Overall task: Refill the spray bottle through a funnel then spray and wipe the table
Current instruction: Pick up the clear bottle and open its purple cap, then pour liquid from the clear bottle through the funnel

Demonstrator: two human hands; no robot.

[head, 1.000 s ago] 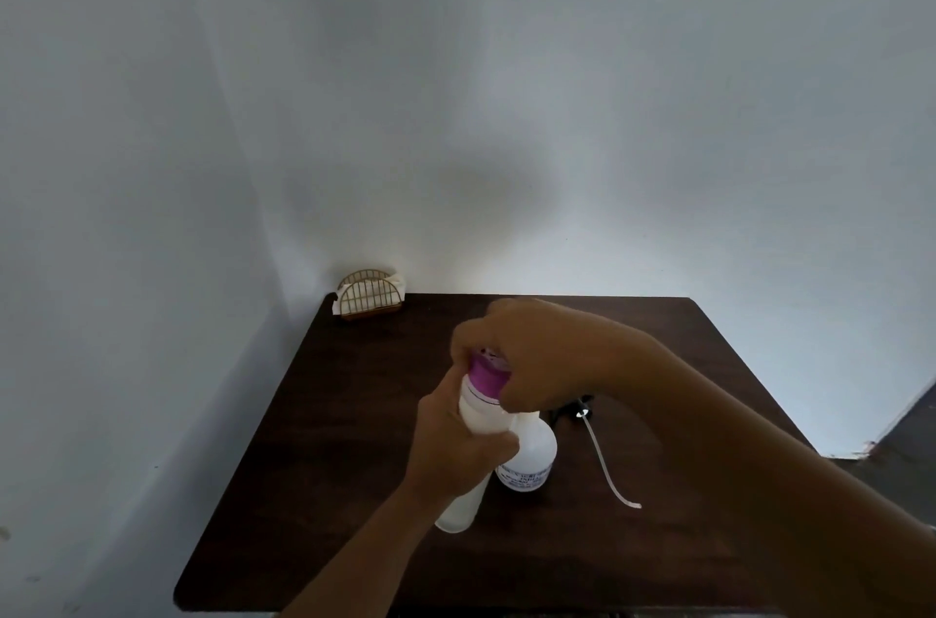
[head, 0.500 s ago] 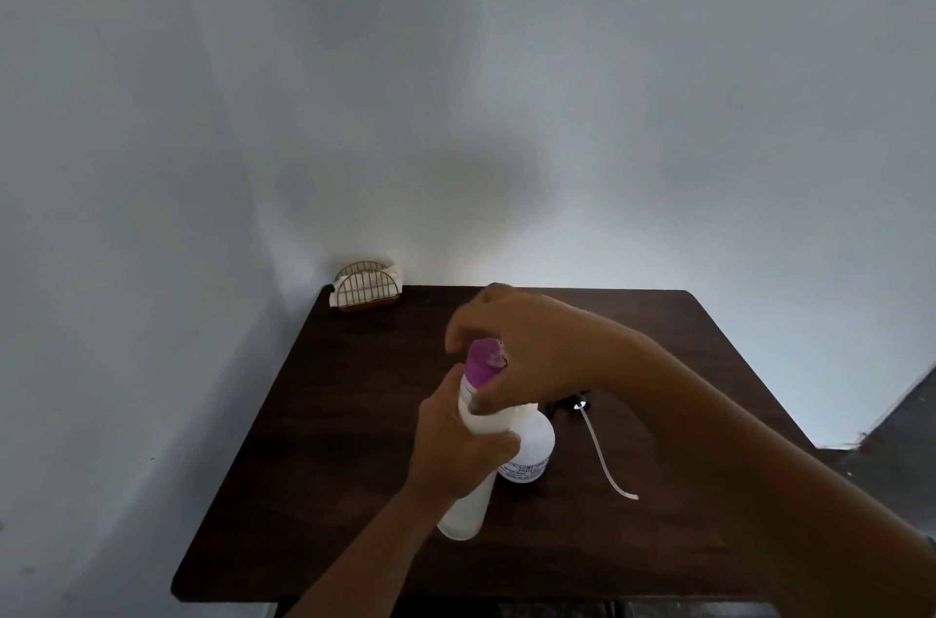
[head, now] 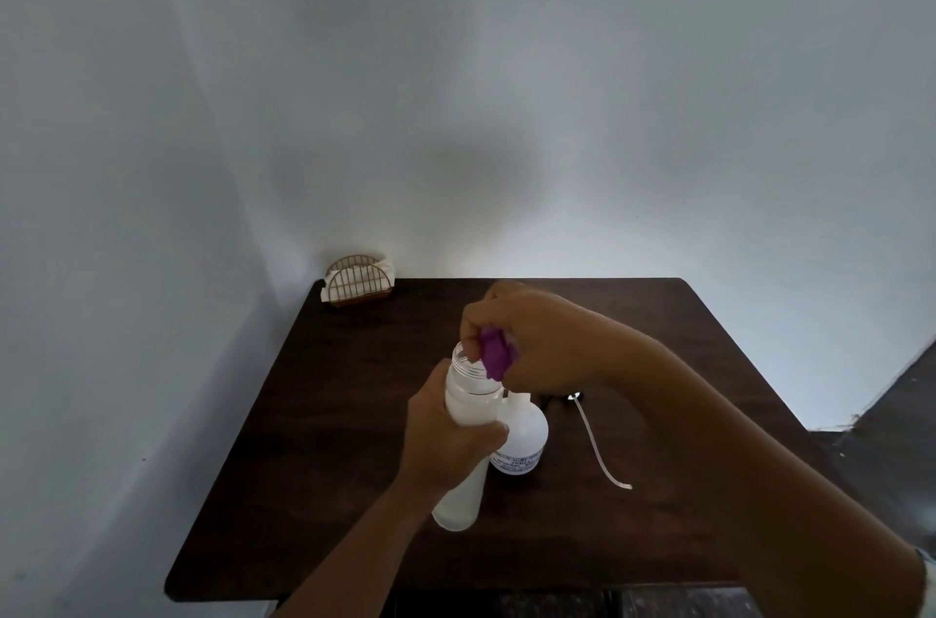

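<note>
Dark wooden table (head: 329, 465) set in a corner against a pale wall (head: 506, 111).

Left hand (head: 445, 435): fingers and thumb are wrapped firmly round the middle of a tall white refill bottle (head: 471, 399). The bottle stands at the centre of the table, and its top leans slightly toward the far side. Whether its base rests on the table or hangs just above it cannot be told. Its threaded clear neck is uncovered and its mouth is open.

Right hand (head: 537, 344): fingers are curled tightly round a purple cap (head: 495, 356). The cap is off the neck and tilted, just beside the right side of the open mouth. Whether it touches the rim cannot be told. The forearm enters from the near right corner.

Spray bottle (head: 527, 435): a rounder white container with a printed label low on its side. It stands upright on the table, directly behind and to the right of the tall bottle and close against it. Neither hand is on it. The label text is too small to read.

Spray head (head: 564, 397): it lies on the table just to the right of the spray bottle, detached from it. The head is dark with one bright spot. Its white dip tube (head: 597, 445) curves away toward the near right and lies flat on the wood.

Napkin holder (head: 359, 283): a gold wire holder with white napkins, at the far left corner of the table, well apart from the bottles.
</note>
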